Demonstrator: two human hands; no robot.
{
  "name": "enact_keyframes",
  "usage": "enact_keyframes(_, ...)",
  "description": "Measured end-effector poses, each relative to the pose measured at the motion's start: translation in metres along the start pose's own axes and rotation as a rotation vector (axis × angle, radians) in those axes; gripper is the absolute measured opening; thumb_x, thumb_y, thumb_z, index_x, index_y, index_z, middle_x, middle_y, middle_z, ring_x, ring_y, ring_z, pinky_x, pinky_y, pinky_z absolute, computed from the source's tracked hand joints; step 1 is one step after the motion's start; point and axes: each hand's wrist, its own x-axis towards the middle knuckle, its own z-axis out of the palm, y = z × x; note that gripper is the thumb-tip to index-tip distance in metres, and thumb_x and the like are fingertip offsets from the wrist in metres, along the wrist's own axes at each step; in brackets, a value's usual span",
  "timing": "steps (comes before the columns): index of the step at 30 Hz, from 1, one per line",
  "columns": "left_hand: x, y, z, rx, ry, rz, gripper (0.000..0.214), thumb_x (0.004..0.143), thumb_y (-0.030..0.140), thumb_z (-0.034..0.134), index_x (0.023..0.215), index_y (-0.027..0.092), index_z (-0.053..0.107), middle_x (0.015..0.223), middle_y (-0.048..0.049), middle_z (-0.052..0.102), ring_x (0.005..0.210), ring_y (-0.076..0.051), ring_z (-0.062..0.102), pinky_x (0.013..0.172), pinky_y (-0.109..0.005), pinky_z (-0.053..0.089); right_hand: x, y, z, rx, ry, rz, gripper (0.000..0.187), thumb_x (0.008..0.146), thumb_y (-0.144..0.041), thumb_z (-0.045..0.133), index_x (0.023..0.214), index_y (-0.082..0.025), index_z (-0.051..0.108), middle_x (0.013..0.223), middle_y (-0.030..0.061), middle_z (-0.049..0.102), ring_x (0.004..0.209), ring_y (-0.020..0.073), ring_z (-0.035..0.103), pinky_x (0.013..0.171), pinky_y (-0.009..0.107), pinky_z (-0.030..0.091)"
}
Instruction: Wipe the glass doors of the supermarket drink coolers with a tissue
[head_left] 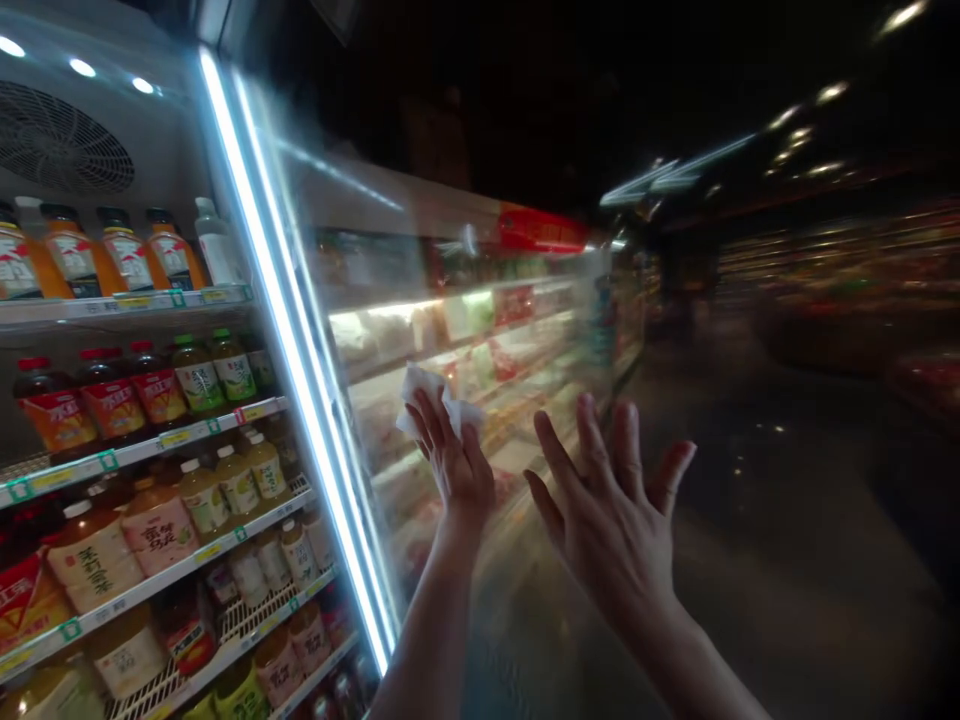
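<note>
My left hand has a crumpled white wipe bunched under its fingers. It is held up in front of the clear glass door, with the wipe apparently against the pane. To its right, my right hand is raised with the fingers spread wide and nothing in it. Whether its palm touches the glass, I cannot tell. Both forearms reach up from the bottom of the view.
On the left, a lit drinks cooler holds several rows of bottles on its shelves. A bright light strip runs down its edge. Blurred chilled shelves show beyond the glass. Dark floor stretches away on the right.
</note>
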Motion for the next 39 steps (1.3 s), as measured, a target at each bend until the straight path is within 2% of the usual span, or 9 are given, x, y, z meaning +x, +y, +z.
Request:
enact_keyframes(7, -0.022, -0.054, -0.008, -0.021, -0.038, -0.021, 0.059, 0.103, 0.042, 0.036, 0.161, 0.032, 0.028, 0.172, -0.0058, 0.017, 0.160, -0.022, 0.001, 0.130, -0.050, 0.013, 0.007, -0.008, 0.012, -0.084, 0.066, 0.020, 0.082, 0.095, -0.028, 0.068, 0.163, -0.027, 0.023, 0.169, 0.0154, 0.025, 0.158, 0.0432, 0.012, 0.115, 0.082, 0.017)
enact_keyframes(13, 0.059, -0.102, -0.017, -0.030, 0.094, -0.105, 0.068, 0.105, 0.046, 0.024, 0.164, 0.024, -0.001, 0.174, -0.0102, 0.004, 0.159, -0.019, -0.008, 0.130, -0.052, 0.003, 0.003, -0.009, 0.012, -0.119, 0.109, 0.067, 0.083, 0.094, -0.031, 0.071, 0.163, -0.029, 0.024, 0.170, 0.0153, 0.023, 0.153, 0.0523, 0.022, 0.109, 0.088, 0.020)
enact_keyframes(19, -0.010, -0.116, -0.018, -0.068, 0.080, -0.155, 0.071, 0.103, 0.047, 0.032, 0.165, 0.028, 0.004, 0.173, -0.0125, 0.012, 0.160, -0.019, 0.004, 0.129, -0.048, 0.010, -0.004, -0.011, 0.013, -0.177, 0.133, 0.068, 0.085, 0.093, -0.030, 0.071, 0.163, -0.032, 0.024, 0.172, 0.0096, 0.016, 0.154, 0.0525, 0.016, 0.113, 0.087, 0.015)
enact_keyframes(25, 0.065, -0.133, -0.032, -0.082, 0.149, -0.184, 0.070, 0.104, 0.049, 0.028, 0.165, 0.026, 0.003, 0.174, -0.0107, 0.005, 0.160, -0.019, -0.004, 0.129, -0.050, 0.004, -0.006, -0.010, 0.009, -0.223, 0.130, 0.074, 0.086, 0.090, -0.029, 0.074, 0.162, -0.036, 0.026, 0.171, 0.0074, 0.019, 0.154, 0.0512, 0.018, 0.115, 0.086, 0.006)
enact_keyframes(27, 0.053, -0.128, -0.028, -0.089, 0.156, -0.183, 0.070, 0.104, 0.046, 0.028, 0.165, 0.027, -0.001, 0.175, -0.0101, 0.003, 0.160, -0.018, -0.006, 0.129, -0.051, 0.004, -0.007, -0.010, 0.007, -0.235, 0.110, 0.066, 0.089, 0.090, -0.028, 0.074, 0.163, -0.036, 0.024, 0.172, 0.0084, 0.018, 0.154, 0.0514, 0.018, 0.114, 0.087, 0.006)
enact_keyframes(29, 0.009, -0.110, -0.022, -0.103, 0.113, -0.166, 0.070, 0.104, 0.041, 0.032, 0.164, 0.030, -0.002, 0.175, -0.0079, 0.003, 0.160, -0.018, -0.006, 0.129, -0.053, 0.004, -0.008, -0.011, 0.004, -0.238, 0.089, 0.044, 0.089, 0.091, -0.029, 0.074, 0.163, -0.036, 0.023, 0.172, 0.0092, 0.017, 0.154, 0.0508, 0.019, 0.114, 0.087, 0.008)
enact_keyframes(32, -0.044, -0.067, -0.019, -0.083, -0.086, -0.011, 0.067, 0.101, 0.034, 0.042, 0.163, 0.038, 0.017, 0.174, -0.0020, 0.004, 0.160, -0.021, -0.005, 0.129, -0.056, 0.007, -0.008, -0.010, -0.004, -0.224, 0.041, 0.037, 0.086, 0.093, -0.033, 0.071, 0.163, -0.038, 0.021, 0.172, 0.0086, 0.018, 0.154, 0.0489, 0.020, 0.115, 0.086, 0.010)
enact_keyframes(34, -0.040, -0.034, -0.020, -0.044, -0.158, 0.148, 0.066, 0.100, 0.030, 0.044, 0.162, 0.037, 0.023, 0.174, -0.0008, 0.000, 0.159, -0.027, -0.011, 0.127, -0.063, 0.006, -0.007, -0.007, -0.012, -0.219, 0.019, 0.062, 0.084, 0.094, -0.034, 0.069, 0.163, -0.040, 0.021, 0.172, 0.0080, 0.021, 0.155, 0.0476, 0.021, 0.116, 0.084, 0.012)
enact_keyframes(39, -0.010, 0.029, -0.014, -0.080, -0.057, 0.161, 0.068, 0.100, 0.029, 0.042, 0.163, 0.031, 0.017, 0.174, -0.0061, 0.000, 0.160, -0.032, -0.009, 0.127, -0.065, 0.005, -0.010, 0.012, -0.038, -0.240, 0.007, 0.074, 0.081, 0.095, -0.032, 0.067, 0.163, -0.039, 0.023, 0.170, 0.0098, 0.027, 0.154, 0.0461, 0.026, 0.115, 0.083, 0.019)
